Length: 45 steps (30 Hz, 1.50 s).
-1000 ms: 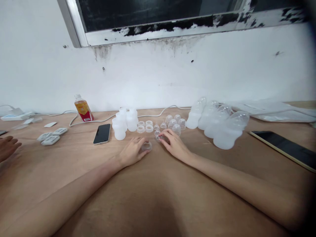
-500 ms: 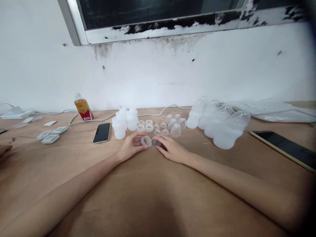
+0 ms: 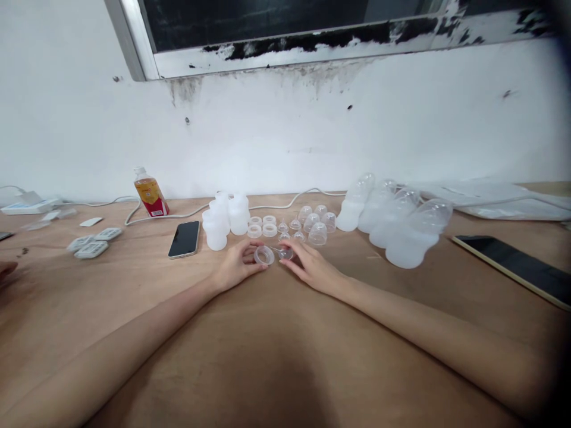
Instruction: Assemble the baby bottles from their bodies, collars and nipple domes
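Between the thumb and fingers of my left hand [image 3: 236, 264] is a translucent screw ring [image 3: 264, 255], tilted so its opening faces me. My right hand [image 3: 312, 265] pinches a clear bottle nipple [image 3: 285, 253] just right of the ring; the two pieces are close together, and I cannot tell whether they touch. Behind my hands stand several more rings [image 3: 269, 229], several nipples [image 3: 295, 224] and several clear dome caps [image 3: 317, 233]. White bottle bodies [image 3: 216, 232] stand behind my left hand. To the right are capped bottles [image 3: 404, 241], standing close together.
A phone [image 3: 184, 239] lies left of the bottle bodies, another phone [image 3: 513, 267] at the right. A drink bottle [image 3: 151, 195], a white cable [image 3: 285, 207], small white pieces [image 3: 92, 249] and a plastic bag [image 3: 495, 205] lie along the back. Another person's hand [image 3: 6, 270] shows at the left edge.
My right hand has turned the nipple, so more of it shows between the fingertips. The ring in my left hand has tipped slightly. Everything else has stayed put.
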Motion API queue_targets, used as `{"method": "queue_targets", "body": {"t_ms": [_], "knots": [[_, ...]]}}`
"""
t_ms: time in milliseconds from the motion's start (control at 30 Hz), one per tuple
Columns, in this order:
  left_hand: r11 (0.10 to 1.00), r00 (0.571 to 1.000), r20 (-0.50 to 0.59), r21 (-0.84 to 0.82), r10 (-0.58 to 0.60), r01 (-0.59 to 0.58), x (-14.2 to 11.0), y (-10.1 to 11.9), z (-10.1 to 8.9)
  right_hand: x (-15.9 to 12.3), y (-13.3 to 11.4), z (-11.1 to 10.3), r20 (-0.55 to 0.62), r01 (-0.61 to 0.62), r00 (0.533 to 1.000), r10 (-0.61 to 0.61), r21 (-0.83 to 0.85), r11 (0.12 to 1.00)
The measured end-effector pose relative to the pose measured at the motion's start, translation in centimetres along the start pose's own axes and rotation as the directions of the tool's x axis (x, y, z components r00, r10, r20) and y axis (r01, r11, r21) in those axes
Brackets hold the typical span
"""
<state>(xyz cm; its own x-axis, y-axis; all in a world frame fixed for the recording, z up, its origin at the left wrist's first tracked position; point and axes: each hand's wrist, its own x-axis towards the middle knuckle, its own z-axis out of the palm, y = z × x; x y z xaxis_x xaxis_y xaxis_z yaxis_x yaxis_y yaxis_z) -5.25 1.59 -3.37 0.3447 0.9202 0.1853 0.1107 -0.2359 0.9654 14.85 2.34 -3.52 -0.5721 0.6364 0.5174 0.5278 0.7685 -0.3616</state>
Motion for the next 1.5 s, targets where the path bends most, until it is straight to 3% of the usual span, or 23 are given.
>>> {"method": "queue_targets", "body": {"t_ms": [133, 233, 333, 600, 667, 800, 967, 1067, 1267, 1500], "knots": [[0.984, 0.993, -0.002, 0.133, 0.120, -0.119, 0.0, -0.2, 0.0, 0.1, 0.0, 0.0, -0.096, -0.037, 0.995, 0.042, 0.059, 0.998], [0.906, 0.966, 0.038, 0.339, 0.254, -0.252, 0.1, 0.0, 0.1, 0.3, -0.3, 0.0, -0.102, -0.010, 0.995, 0.017, 0.072, 0.997], [0.834, 0.950, 0.080, 0.461, 0.301, -0.303, 0.2, 0.4, 0.6, 0.5, -0.7, 0.1, -0.122, -0.056, 0.990, 0.068, 0.096, 0.994], [0.852, 0.932, 0.066, 0.388, 0.356, -0.352, 0.0, 0.7, 1.4, 0.5, -1.3, 0.4, -0.170, -0.079, 0.979, 0.111, 0.184, 0.980], [0.819, 0.911, 0.063, 0.416, 0.407, -0.395, -0.1, 0.9, 1.3, 0.5, -1.3, 0.5, -0.128, -0.140, 0.975, 0.180, 0.272, 0.952], [0.726, 0.879, 0.117, 0.520, 0.462, -0.451, -0.2, 1.1, 1.3, 0.9, -1.1, 0.7, 0.088, -0.258, 0.966, 0.244, 0.437, 0.862], [0.730, 0.885, 0.178, 0.507, 0.430, -0.457, -0.3, 1.4, 1.3, 1.4, -1.2, 0.6, 0.195, -0.352, 0.936, 0.294, 0.572, 0.741], [0.756, 0.885, 0.167, 0.466, 0.435, -0.460, -0.4, 1.4, 1.4, 1.5, -1.1, 0.6, 0.199, -0.368, 0.929, 0.313, 0.596, 0.714], [0.870, 0.944, -0.012, 0.391, 0.331, -0.300, -0.1, 0.7, 1.5, 1.1, -1.1, 0.6, 0.157, -0.260, 0.966, 0.208, 0.540, 0.801], [0.925, 0.976, -0.043, 0.330, 0.213, -0.187, 0.3, 0.1, 1.4, 0.9, -1.7, 0.7, 0.042, -0.217, 0.976, 0.214, 0.252, 0.943]]}}
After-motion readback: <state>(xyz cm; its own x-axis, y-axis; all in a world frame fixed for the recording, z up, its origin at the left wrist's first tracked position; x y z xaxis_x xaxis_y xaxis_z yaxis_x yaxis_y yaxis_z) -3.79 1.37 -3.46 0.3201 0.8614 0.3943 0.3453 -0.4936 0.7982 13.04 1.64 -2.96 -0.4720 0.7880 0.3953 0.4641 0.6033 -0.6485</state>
